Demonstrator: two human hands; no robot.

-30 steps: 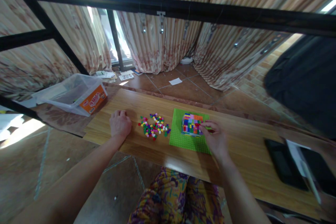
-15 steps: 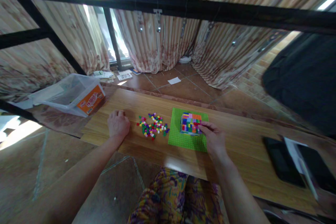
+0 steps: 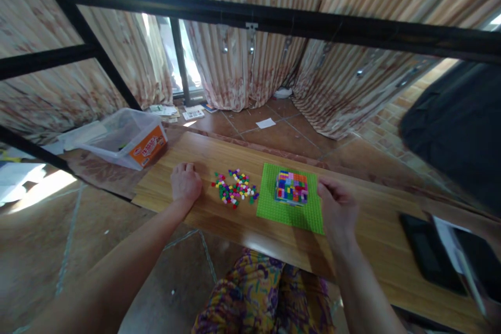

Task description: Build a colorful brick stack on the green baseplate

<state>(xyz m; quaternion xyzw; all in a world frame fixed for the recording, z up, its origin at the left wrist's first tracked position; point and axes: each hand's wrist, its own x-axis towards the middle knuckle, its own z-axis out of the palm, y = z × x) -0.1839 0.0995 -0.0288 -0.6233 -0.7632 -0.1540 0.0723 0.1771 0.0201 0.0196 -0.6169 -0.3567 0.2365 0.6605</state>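
A block built of small multicoloured bricks (image 3: 291,188) stands on a green studded baseplate (image 3: 270,211) on the wooden table. Just right of the block, over the baseplate's right edge, is my right hand (image 3: 340,206), apart from the block. Its fingers are closed with thumb and fingertips together; whether a small brick is between them is hidden. My left hand (image 3: 187,183) rests closed on the table, fingers curled under, its inside out of sight. Between that hand and the baseplate lies a loose pile of small coloured bricks (image 3: 235,188).
A clear plastic bin (image 3: 117,138) with an orange label sits beyond the table's left end. Dark flat devices (image 3: 426,250) and papers lie at the right end of the table (image 3: 376,271). A black metal rail (image 3: 274,18) crosses above, before striped curtains (image 3: 250,68).
My right hand has drawn back to the right, off the brick block it was touching. My left hand stays resting on the table. The whole view has shifted slightly.
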